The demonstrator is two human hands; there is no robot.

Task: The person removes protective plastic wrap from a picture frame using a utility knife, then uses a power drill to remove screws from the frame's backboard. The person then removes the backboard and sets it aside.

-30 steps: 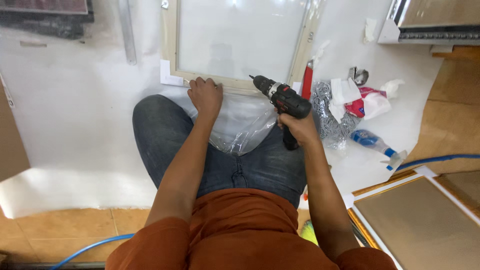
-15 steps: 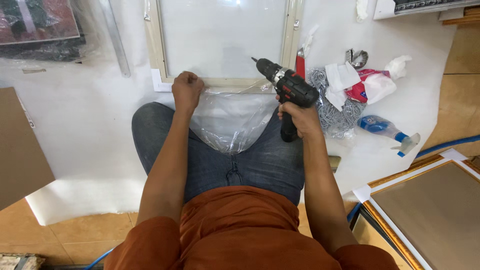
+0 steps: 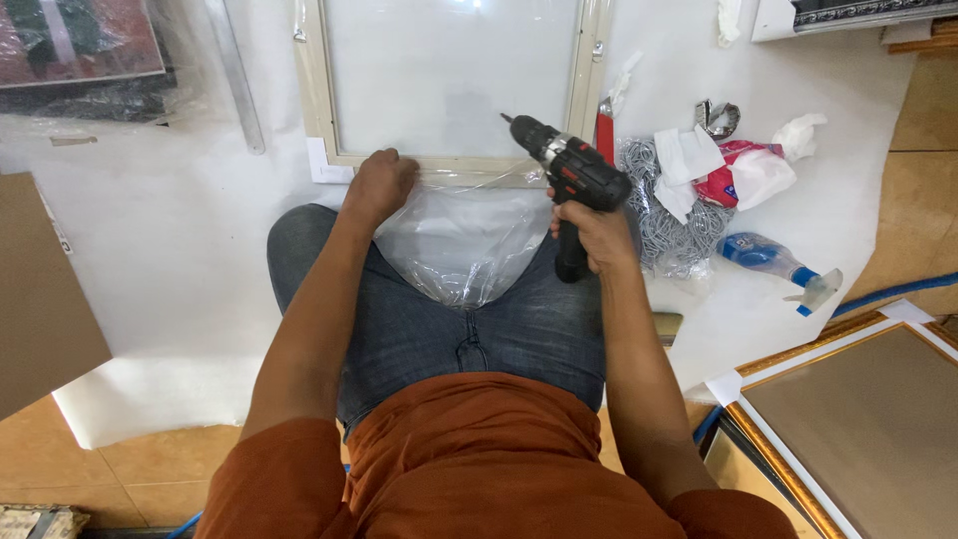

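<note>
Right hand (image 3: 597, 232) gripping the black-and-red cordless drill (image 3: 565, 172), bit aimed toward 10 o'clock at the pale wooden picture frame (image 3: 451, 160). Left hand (image 3: 377, 184), fingers curled shut, presses the frame's bottom rail beside crumpled clear plastic wrap (image 3: 461, 240).

Rt side of white sheet (image 3: 150, 250): wire coil (image 3: 671, 215), white tissues (image 3: 699, 160), red packet (image 3: 733, 180), metal clip (image 3: 716, 116), blue spray bottle (image 3: 778, 265) lying flat just below. Gold frame (image 3: 848, 419) at bottom rt, blue hose (image 3: 898, 291) above it. Cardboard (image 3: 40, 299) far left; wrapped picture (image 3: 80, 50) top left, metal bar (image 3: 235, 75) beside it.
</note>
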